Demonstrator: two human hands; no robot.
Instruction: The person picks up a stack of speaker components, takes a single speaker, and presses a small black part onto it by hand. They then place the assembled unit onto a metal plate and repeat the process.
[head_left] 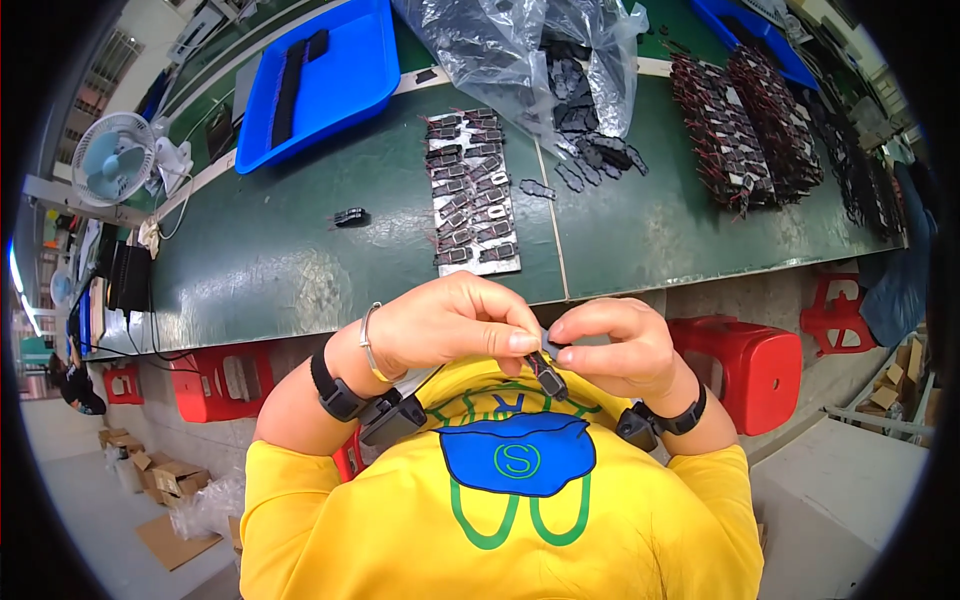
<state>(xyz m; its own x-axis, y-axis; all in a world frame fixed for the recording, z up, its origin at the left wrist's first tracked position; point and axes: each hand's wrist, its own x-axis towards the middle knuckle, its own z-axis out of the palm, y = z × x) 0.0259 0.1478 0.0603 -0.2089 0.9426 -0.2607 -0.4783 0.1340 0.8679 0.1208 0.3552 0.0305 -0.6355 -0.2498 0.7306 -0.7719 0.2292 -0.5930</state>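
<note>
In front of my chest, my left hand [465, 322] pinches a small black rectangular component [548, 380] between thumb and fingers. The part looks like a mini speaker and hangs tilted below the fingertips. Close beside it, my right hand [625, 345] has thumb and forefinger drawn together; whatever sits between them is too small to make out. Beyond my hands, a white board [503, 266] lies on the green table [290, 250], bearing rows of similar black components with thin red and black wires. One more black piece [350, 217] lies alone to the left.
A clear plastic bag [480, 50] spills flat black pieces [600, 155] at the back. Stacked wired components [725, 130] stand at the right. A blue tray [385, 80] holds a dark strip. Red stools [745, 375] and a white fan [112, 160] surround the table.
</note>
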